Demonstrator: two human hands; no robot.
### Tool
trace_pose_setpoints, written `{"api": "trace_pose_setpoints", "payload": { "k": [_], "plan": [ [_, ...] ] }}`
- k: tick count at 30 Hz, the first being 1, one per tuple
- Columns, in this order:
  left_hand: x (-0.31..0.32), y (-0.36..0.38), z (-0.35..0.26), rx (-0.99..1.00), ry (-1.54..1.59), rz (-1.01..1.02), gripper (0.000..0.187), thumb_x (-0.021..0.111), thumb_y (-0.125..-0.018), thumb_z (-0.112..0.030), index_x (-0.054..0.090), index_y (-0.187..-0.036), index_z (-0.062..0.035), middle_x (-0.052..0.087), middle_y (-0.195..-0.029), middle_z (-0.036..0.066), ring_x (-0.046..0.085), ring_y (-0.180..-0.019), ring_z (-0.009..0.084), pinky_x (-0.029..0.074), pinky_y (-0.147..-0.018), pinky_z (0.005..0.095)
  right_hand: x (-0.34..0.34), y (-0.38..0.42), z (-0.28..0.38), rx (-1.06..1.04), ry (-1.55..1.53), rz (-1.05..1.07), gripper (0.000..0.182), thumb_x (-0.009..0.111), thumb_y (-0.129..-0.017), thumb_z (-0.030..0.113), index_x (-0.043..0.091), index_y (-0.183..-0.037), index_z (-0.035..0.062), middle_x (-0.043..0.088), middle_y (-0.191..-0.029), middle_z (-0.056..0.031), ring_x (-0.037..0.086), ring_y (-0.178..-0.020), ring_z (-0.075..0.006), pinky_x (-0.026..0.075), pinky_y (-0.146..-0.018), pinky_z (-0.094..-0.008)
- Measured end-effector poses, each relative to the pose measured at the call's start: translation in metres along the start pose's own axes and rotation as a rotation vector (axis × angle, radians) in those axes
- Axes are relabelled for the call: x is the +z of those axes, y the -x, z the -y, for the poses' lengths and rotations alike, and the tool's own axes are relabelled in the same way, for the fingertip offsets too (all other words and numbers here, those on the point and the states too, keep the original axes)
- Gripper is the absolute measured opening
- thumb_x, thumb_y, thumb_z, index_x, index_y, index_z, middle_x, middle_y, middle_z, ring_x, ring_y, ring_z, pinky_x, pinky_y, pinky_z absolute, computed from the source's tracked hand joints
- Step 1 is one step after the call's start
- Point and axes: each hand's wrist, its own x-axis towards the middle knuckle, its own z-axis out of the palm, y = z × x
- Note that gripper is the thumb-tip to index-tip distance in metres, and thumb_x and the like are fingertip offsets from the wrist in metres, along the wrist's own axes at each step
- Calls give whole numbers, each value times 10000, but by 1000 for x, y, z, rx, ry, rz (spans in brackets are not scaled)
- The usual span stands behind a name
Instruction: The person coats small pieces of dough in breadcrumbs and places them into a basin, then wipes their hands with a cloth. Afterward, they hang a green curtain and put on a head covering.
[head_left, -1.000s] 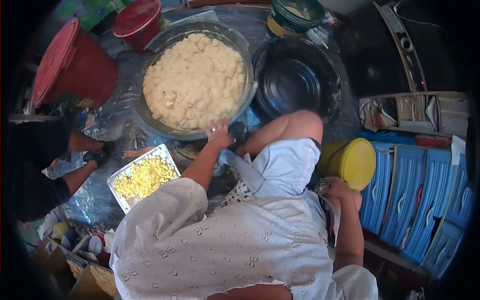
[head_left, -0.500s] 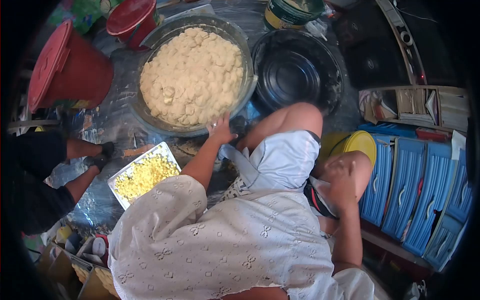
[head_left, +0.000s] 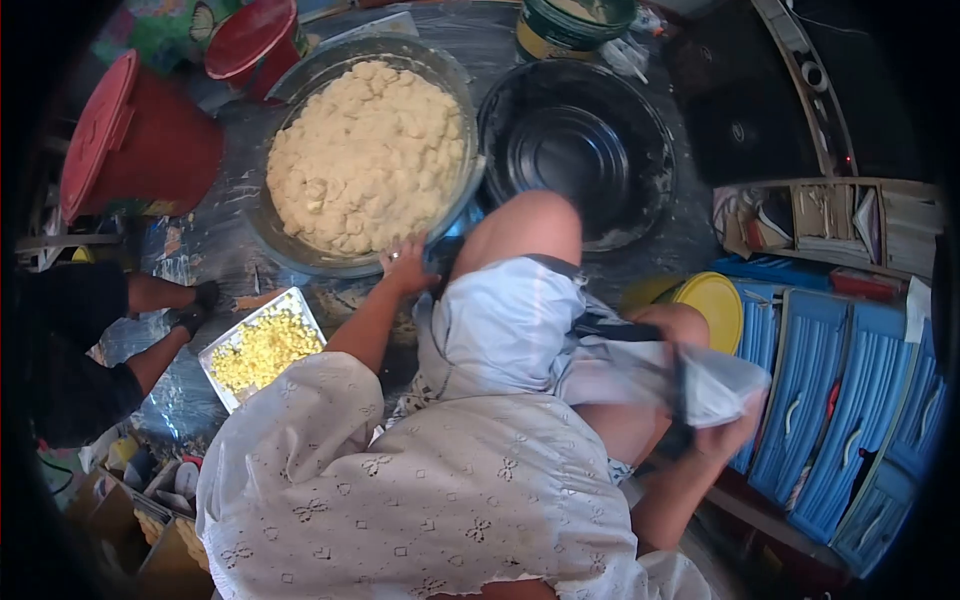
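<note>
My left hand (head_left: 405, 266) is at the near rim of a large grey basin (head_left: 290, 262), its fingers spread against the edge. A pale, lumpy mass that looks like dough (head_left: 370, 160) fills this basin. Out to the right, my right hand (head_left: 730, 428) grips the end of a light grey cloth (head_left: 722, 385). Part of that cloth is smeared by motion and stretches across from my lap. Left of my left forearm lies a white tray (head_left: 226, 393) holding small yellow pieces (head_left: 265, 350).
A black basin (head_left: 570, 155) sits beyond my knee. Red buckets (head_left: 160, 140) stand at the left, a green bucket (head_left: 570, 35) at the back. Another person's legs (head_left: 160, 350) are at the left. A yellow lid (head_left: 712, 312) and blue drawers (head_left: 810, 380) are on the right.
My right hand has moved down and to the right, drawing the grey cloth out from my lap. The left hand stays by the basin rim while the view shifts slightly.
</note>
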Motion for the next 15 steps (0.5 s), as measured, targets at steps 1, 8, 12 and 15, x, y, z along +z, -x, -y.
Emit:
{"api": "trace_pose_setpoints", "payload": {
  "k": [1,8,12,15],
  "plan": [
    [-9,7,-7,-27,-6,0,1055,696,-683,-500,32,-1445,-198,157,-1482,136,85,-1366,381,78,-1053,591,2,8,34,-66,-154,-101,310,462,-926,246,505,-1108,-1,553,-1082,-123,542,-987,-234,431,-870,-357],
    [-34,-5,-19,310,443,-117,800,678,-725,-420,342,-1359,-64,318,-1384,214,250,-1324,348,201,-1077,461,-98,97,178,-848,157,-521,295,482,-912,215,512,-1100,-9,555,-1053,-115,539,-956,-223,429,-857,-345],
    [-67,65,-93,704,563,-43,643,593,-835,-351,346,-1343,-45,272,-1394,208,266,-1302,326,214,-1077,395,-160,138,176,-748,775,-806,287,493,-903,198,516,-1095,-14,556,-1037,-111,537,-939,-216,428,-850,-339],
    [-59,107,-129,910,488,-32,610,596,-828,-366,396,-1316,-59,210,-1430,228,206,-1331,361,183,-1081,423,-201,138,129,-197,1233,-448,281,502,-897,185,519,-1091,-17,556,-1025,-107,536,-926,-212,427,-844,-334]
  ]
}}
